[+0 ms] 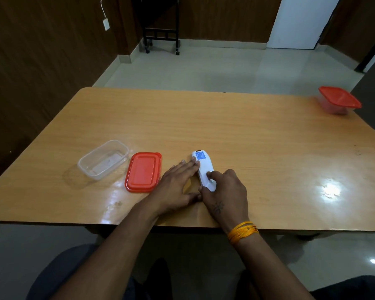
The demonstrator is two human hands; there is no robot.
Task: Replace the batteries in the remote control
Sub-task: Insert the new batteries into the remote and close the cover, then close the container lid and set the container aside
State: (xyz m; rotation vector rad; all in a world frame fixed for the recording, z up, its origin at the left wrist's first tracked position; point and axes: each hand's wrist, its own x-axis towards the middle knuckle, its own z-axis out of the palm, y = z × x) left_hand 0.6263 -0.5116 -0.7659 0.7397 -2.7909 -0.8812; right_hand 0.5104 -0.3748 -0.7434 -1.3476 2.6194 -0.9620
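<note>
**Head view: two hands on a white remote lying on the tabletop**

Head camera looks down on a slim white plastic remote control [204, 171] lying back-side up on the glossy orange-brown wooden tabletop [247, 137], near the front edge and just right of a red rectangular plastic lid [143, 171]. Its far end carries a blue label with pale print too small to read. A small dark mark sits at the very tip above the label.

The left hand [178, 187] lies flat with fingers nearly straight; its fingertips [195, 162] rest against the remote's left edge and upper part, the thumb stretched along the tabletop toward the other hand. The right hand [226, 194] has its fingers curled, the forefinger bent down onto the remote's lower back and the thumb at its near end, pinching that end. A yellow-orange thread band [243, 231] circles the right wrist.

Left of the lid stands a clear rectangular plastic container [103, 159], open. A second clear container with a red lid [339, 99] sits at the far right corner.
</note>
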